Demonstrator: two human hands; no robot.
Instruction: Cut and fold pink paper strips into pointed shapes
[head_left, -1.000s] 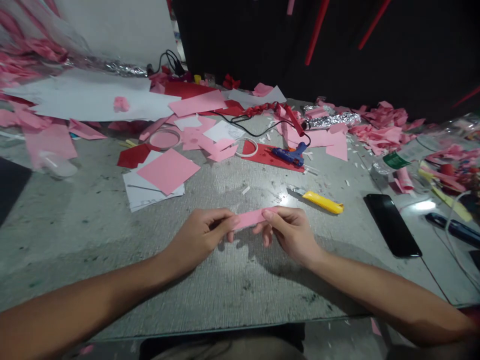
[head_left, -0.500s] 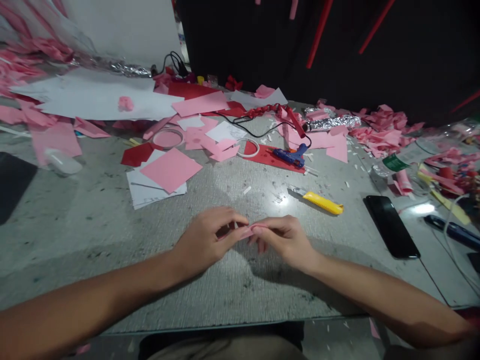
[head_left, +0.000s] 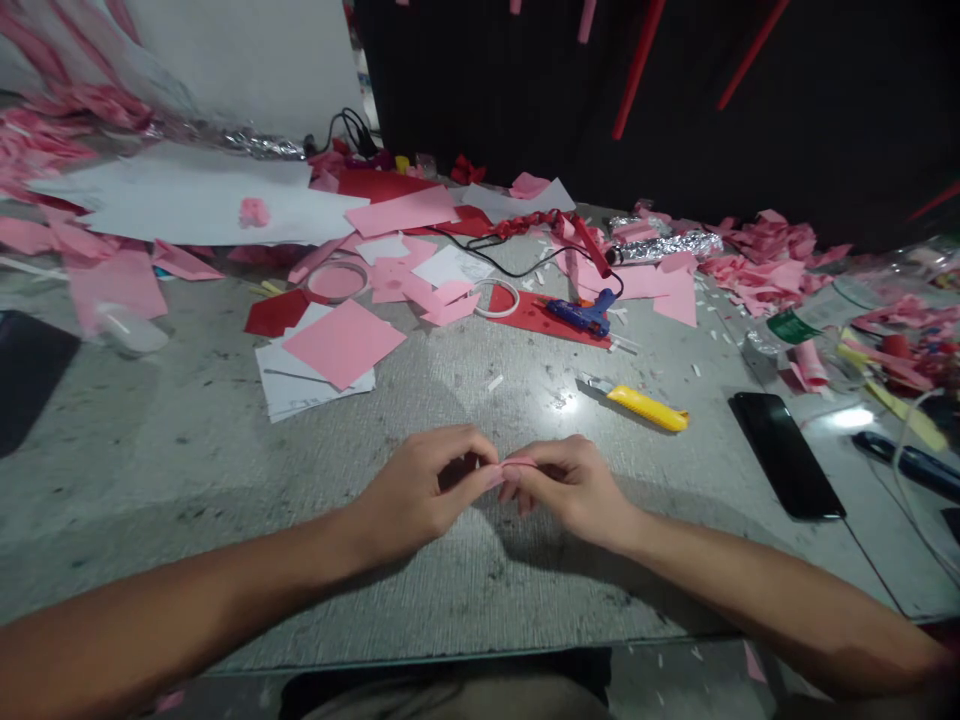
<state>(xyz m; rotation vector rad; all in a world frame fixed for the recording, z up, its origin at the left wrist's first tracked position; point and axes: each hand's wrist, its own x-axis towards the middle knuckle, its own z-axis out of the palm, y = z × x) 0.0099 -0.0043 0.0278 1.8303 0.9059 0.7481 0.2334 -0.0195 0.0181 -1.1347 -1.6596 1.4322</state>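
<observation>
My left hand [head_left: 427, 482] and my right hand [head_left: 571, 488] meet above the near middle of the table. Between their fingertips is a small folded strip of pink paper [head_left: 519, 462], mostly covered by the fingers. The left thumb and forefinger pinch its left end; the right thumb and fingers hold the other end. Beyond my right hand lies a yellow utility knife [head_left: 646, 408] with its blade out. Farther up and to the left, a square of pink paper [head_left: 345, 343] rests on white sheets [head_left: 311, 392].
A blue glue gun [head_left: 581, 313] lies on a red paper piece [head_left: 525, 318], near a white ring [head_left: 495, 298]. To the right are a black phone [head_left: 786, 455] and a plastic bottle [head_left: 817, 310]. Pink scraps [head_left: 772, 255] crowd the back. The table edge [head_left: 450, 662] runs close to me.
My left fingers have shifted right along the pink paper, closer to the right fingertips, and less of the paper shows. My right hand has barely moved.
</observation>
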